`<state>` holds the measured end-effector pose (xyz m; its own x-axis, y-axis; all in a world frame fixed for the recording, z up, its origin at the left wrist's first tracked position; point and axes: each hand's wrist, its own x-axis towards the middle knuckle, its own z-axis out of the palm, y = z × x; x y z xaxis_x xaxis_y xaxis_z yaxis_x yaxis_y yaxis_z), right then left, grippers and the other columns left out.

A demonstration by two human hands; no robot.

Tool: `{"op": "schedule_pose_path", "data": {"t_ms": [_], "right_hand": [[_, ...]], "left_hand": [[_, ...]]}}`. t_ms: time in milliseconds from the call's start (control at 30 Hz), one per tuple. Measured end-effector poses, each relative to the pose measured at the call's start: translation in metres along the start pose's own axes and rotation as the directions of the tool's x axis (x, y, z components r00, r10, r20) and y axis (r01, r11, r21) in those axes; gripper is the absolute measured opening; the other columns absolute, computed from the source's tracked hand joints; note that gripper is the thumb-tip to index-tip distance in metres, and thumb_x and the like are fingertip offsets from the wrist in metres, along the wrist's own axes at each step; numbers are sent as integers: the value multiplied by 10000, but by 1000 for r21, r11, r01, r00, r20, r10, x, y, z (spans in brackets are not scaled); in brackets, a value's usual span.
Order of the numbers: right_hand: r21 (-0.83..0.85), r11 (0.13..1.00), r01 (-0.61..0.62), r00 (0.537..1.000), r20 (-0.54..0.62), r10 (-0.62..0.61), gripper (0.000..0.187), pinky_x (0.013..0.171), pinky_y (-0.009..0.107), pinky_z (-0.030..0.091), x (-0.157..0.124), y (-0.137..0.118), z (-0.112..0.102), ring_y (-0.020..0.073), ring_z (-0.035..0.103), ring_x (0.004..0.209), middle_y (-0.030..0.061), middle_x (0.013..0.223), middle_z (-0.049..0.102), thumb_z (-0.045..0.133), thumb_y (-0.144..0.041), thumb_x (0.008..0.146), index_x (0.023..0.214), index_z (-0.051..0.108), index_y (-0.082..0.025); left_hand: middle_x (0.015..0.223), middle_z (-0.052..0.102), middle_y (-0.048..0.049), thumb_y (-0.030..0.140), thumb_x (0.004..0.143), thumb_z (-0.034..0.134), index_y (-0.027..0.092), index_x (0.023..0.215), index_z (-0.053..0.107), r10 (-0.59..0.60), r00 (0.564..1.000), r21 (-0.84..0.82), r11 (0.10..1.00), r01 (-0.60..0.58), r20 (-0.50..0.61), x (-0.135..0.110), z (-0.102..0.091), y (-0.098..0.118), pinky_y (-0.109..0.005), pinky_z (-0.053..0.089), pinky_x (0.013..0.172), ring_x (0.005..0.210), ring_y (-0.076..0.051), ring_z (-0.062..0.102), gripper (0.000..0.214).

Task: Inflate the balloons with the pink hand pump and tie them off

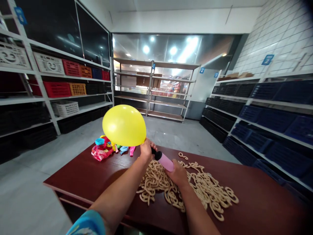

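A big yellow balloon (124, 125), blown up, hangs over the far left part of the table. My left hand (146, 148) is closed at its neck, where the black nozzle of a pink hand pump (167, 162) meets it. The fingers hide the joint itself. Wrapped round the pump's pink barrel is my right hand (179, 173). Beneath both hands a heap of beige S-shaped hooks (156, 179) spreads over the table. Left of my left hand lie several limp balloons (101, 151) in red, blue, yellow and pink, some in a red-printed bag.
The dark red table (80, 174) ends near the left forearm. White shelves with red crates (57, 89) line the left wall; a metal rack (149, 88) stands behind the table. Shelves on the right bear dark blue crates (283, 137). Grey floor (168, 130) lies between.
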<state>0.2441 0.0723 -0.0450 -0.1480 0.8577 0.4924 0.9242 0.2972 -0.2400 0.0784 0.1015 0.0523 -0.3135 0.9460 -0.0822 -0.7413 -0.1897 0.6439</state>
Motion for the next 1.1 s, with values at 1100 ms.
{"op": "schedule_pose_path", "data": {"t_ms": [1100], "right_hand": [[35,990,140,983,-121,-134,732,892,375,300,4,-27,-39,271,448,1074,139,1185,496,626,-515,670,1271,382,-175]], "left_hand": [[419,266,77,323,709,484,200,553,229,8,999,-55,998,-11,-49,-5,-8,7,-215,318,386,338,-66,317,323]]}}
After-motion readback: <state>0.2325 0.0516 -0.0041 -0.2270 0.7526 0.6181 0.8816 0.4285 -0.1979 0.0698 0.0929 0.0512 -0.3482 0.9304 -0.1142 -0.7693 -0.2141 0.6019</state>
